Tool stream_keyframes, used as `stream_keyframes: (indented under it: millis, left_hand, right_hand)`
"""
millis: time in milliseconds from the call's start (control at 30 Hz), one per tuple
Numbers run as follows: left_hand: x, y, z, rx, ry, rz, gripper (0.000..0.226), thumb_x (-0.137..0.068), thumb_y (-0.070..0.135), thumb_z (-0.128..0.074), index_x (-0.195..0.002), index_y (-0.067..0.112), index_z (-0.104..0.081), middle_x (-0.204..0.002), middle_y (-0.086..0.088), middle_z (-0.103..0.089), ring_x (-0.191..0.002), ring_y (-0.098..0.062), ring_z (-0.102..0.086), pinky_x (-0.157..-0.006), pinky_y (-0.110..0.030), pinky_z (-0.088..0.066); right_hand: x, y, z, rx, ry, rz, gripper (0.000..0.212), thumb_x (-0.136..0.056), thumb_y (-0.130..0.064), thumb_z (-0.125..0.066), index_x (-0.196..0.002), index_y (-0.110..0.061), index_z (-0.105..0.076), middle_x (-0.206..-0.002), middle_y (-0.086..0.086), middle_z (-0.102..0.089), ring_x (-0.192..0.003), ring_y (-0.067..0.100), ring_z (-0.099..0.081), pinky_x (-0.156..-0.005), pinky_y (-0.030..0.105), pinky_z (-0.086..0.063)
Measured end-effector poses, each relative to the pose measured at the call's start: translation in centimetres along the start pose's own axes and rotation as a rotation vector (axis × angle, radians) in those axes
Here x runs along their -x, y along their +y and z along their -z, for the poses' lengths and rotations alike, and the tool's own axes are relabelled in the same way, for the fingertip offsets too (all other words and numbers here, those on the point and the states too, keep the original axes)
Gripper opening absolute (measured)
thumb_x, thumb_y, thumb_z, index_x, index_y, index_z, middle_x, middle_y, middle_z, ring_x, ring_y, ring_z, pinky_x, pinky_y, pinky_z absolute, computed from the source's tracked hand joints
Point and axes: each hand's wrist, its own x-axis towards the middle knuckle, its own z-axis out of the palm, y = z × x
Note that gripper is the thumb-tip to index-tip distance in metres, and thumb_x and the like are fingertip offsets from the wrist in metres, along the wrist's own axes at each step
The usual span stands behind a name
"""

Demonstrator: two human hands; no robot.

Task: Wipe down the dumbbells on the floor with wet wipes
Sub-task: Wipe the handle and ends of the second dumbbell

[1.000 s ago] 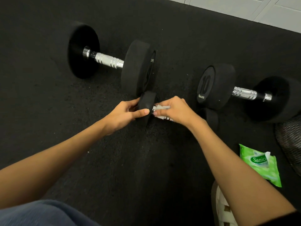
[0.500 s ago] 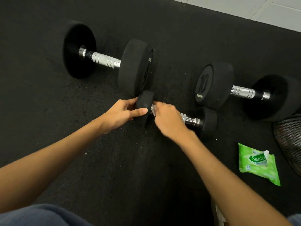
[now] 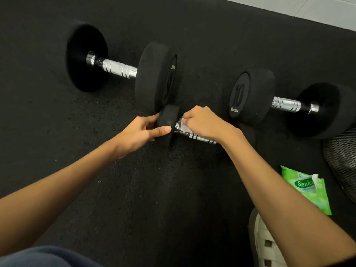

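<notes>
Three dumbbells: all lie on the floor point(image 3: 134, 189), each with round, matte black rubber heads on a chrome bar banded with knurling.
Big dumbbell point(image 3: 154, 76): upper left of the frame, with thick disc-shaped heads and its bar fully in view.
"10" dumbbell point(image 3: 250, 95): right of centre, with a raised "10" on the flat end face of its near head.
Small dumbbell point(image 3: 167, 124): centre of the frame, just below the other two. Its left head is a small, thick puck, and its right head is mostly hidden behind the right wrist.
Left hand point(image 3: 140, 133): grips the small dumbbell's left head, with the thumb laid across the near rim and the fingers curled round the far side.
Right hand point(image 3: 204, 122): fingers curled down over the small dumbbell's bar beside the left head, clamping the wipe point(image 3: 182, 123) against the chrome.
Wipe: white and crumpled, with only a scrap showing under the fingertips.
Pack point(image 3: 308, 191): lower right, well apart from the hands. It is a soft, glossy green plastic pouch with a white tuft standing out of its opening.
Floor: black, grainy, speckled rubber mat, with pale smooth tiles in the upper right corner.
Shoe point(image 3: 265, 243): white, at the bottom edge under the right forearm.
Mesh point(image 3: 342, 160): dark, curved wire grid at the right edge.
Knee point(image 3: 38, 257): blue denim, lower left corner.
</notes>
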Motion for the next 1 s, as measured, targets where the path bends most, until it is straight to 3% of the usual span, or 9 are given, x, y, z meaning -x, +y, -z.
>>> stream_keyframes:
  millis: [100,233,300,400,500,567,767,900,1000]
  left_hand:
    - [0.0,0.0,0.1,-0.012,0.001,-0.001,0.054,-0.086,0.034,-0.061,-0.138,0.028,-0.046,-0.112,0.025,-0.061,-0.105,0.008,-0.056,-0.091,-0.024,-0.049]
    - [0.1,-0.1,0.2,-0.01,-0.003,0.003,0.064,-0.081,0.039,-0.062,-0.141,0.026,-0.044,-0.118,0.022,-0.06,-0.11,0.004,-0.055,-0.093,-0.027,-0.049]
    - [0.0,-0.1,0.1,-0.005,0.0,-0.001,0.061,-0.083,0.037,-0.062,-0.14,0.026,-0.044,-0.116,0.023,-0.06,-0.109,0.006,-0.055,-0.093,-0.026,-0.049]
    - [0.0,-0.2,0.1,-0.004,0.001,-0.006,0.064,-0.081,0.039,-0.062,-0.141,0.027,-0.042,-0.117,0.023,-0.059,-0.11,0.006,-0.054,-0.092,-0.025,-0.048]
    - [0.1,-0.3,0.2,0.008,-0.002,-0.009,0.067,-0.079,0.04,-0.063,-0.141,0.027,-0.042,-0.118,0.023,-0.058,-0.11,0.006,-0.053,-0.09,-0.023,-0.048]
    - [0.2,-0.4,0.1,0.017,-0.001,-0.013,0.067,-0.078,0.039,-0.064,-0.141,0.027,-0.042,-0.12,0.023,-0.058,-0.112,0.006,-0.054,-0.091,-0.022,-0.048]
    - [0.2,-0.8,-0.1,0.055,0.005,-0.026,0.058,-0.086,0.025,-0.063,-0.141,0.025,-0.042,-0.117,0.026,-0.057,-0.101,0.02,-0.053,-0.074,-0.004,-0.047]
    - [0.2,-0.8,0.0,0.048,0.006,-0.019,0.063,-0.083,0.032,-0.065,-0.141,0.024,-0.043,-0.126,0.019,-0.058,-0.112,0.011,-0.052,-0.088,-0.014,-0.049]
    - [0.1,-0.9,0.0,0.066,0.016,-0.013,0.057,-0.087,0.028,-0.063,-0.14,0.025,-0.044,-0.12,0.022,-0.059,-0.105,0.015,-0.054,-0.08,-0.011,-0.05]
  right_hand:
    - [-1.5,0.3,0.2,-0.119,-0.093,-0.11,0.014,-0.095,-0.013,-0.043,-0.087,-0.009,-0.054,-0.089,0.007,-0.053,-0.087,0.021,-0.046,-0.066,0.021,-0.038]
    - [-2.1,-0.3,0.0,-0.152,-0.118,-0.198,0.028,-0.086,-0.008,-0.044,-0.06,-0.013,-0.038,-0.065,0.005,-0.038,-0.06,0.022,-0.038,-0.05,0.029,-0.025]
    - [-1.3,-0.5,-0.8,-0.049,-0.013,-0.15,0.022,-0.085,-0.011,-0.041,-0.063,-0.011,-0.046,-0.074,0.013,-0.05,-0.073,0.034,-0.05,-0.055,0.032,-0.031]
    - [1.5,-0.4,-3.4,0.085,0.246,-0.06,0.026,-0.096,-0.019,-0.04,-0.106,-0.01,-0.062,-0.111,0.018,-0.063,-0.105,0.04,-0.055,-0.077,0.036,-0.037]
    - [3.9,-0.2,-6.9,0.089,0.491,0.087,0.042,-0.097,-0.008,-0.04,-0.139,-0.011,-0.046,-0.138,0.011,-0.052,-0.132,0.024,-0.043,-0.108,0.027,-0.025]
    - [4.5,0.4,-8.8,0.035,0.556,0.161,0.054,-0.093,0.003,-0.042,-0.146,-0.006,-0.034,-0.151,0.012,-0.037,-0.144,0.023,-0.025,-0.119,0.03,-0.01]
    - [5.2,1.3,-11.5,0.004,0.576,0.219,0.066,-0.086,0.011,-0.046,-0.147,-0.002,-0.025,-0.155,0.014,-0.026,-0.146,0.022,-0.012,-0.119,0.039,-0.009]
    - [6.0,1.4,-12.9,-0.063,0.523,0.229,0.061,-0.091,0.005,-0.041,-0.147,-0.006,-0.023,-0.157,0.008,-0.022,-0.146,0.015,-0.007,-0.12,0.03,-0.005]
    - [7.2,1.7,-14.1,-0.2,0.456,0.192,0.055,-0.097,0.001,-0.039,-0.149,-0.014,-0.025,-0.157,0.001,-0.021,-0.145,0.006,-0.008,-0.12,0.028,-0.013]
